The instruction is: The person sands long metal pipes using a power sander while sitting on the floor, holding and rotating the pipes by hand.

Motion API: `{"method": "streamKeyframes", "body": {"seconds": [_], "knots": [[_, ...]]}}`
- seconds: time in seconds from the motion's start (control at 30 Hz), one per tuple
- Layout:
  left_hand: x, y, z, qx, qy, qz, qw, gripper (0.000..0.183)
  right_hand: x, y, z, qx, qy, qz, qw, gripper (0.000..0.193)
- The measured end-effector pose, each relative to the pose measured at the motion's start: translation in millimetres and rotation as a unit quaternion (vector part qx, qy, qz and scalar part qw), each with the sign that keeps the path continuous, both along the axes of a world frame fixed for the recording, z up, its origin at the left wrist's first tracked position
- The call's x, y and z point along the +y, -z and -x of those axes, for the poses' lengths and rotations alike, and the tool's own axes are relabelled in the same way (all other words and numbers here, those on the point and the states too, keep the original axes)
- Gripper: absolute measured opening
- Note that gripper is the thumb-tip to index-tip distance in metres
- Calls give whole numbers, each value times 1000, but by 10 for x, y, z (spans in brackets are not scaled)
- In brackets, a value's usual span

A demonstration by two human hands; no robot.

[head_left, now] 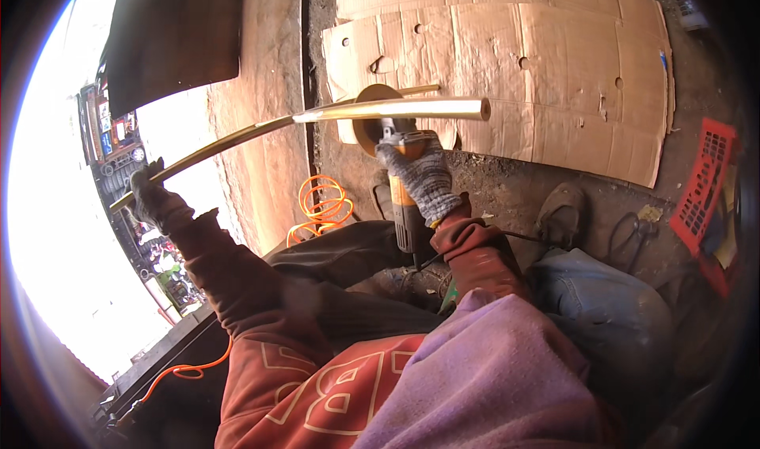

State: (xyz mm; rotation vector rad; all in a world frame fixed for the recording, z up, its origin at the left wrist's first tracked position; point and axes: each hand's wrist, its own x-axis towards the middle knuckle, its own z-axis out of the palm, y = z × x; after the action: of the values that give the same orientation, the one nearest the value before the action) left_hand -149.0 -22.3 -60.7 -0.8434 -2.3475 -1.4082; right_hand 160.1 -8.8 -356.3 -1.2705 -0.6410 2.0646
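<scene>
A long, shiny brass-coloured tube (431, 108) runs from the far left to the middle of the view, its open end facing right. My gloved left hand (154, 198) is closed round its left end. In my right hand (423, 176), in a grey knit glove, is a yellow and grey angle grinder (404, 203). The grinder's round disc (378, 93) stands partly behind the tube; whether they touch I cannot tell. Past the disc, a thinner brass-coloured rod (419, 89) sticks out to the right.
Flattened cardboard (554, 85) covers ground ahead. An orange coiled hose (321, 206) lies left of the grinder. At right are a shoe (563, 211) and a red plastic crate (703, 184). A dark panel (178, 37) stands at upper left. A black cord (518, 235) trails from the grinder.
</scene>
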Motion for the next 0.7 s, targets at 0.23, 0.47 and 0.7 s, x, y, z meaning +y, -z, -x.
{"method": "streamKeyframes", "body": {"seconds": [0.23, 0.47, 0.7], "knots": [[39, -39, -100, 1, -112, -59, 992, 25, 5, -114, -75, -5, -17, 12, 1000, 58], [144, -11, -144, 77, -81, -7, 994, 29, 53, 87, -155, -88, -29, -35, 995, 63], [88, -44, -205, 92, -78, -11, 993, 29, 16, -427, 1, -91, -85, -122, 985, 66]]}}
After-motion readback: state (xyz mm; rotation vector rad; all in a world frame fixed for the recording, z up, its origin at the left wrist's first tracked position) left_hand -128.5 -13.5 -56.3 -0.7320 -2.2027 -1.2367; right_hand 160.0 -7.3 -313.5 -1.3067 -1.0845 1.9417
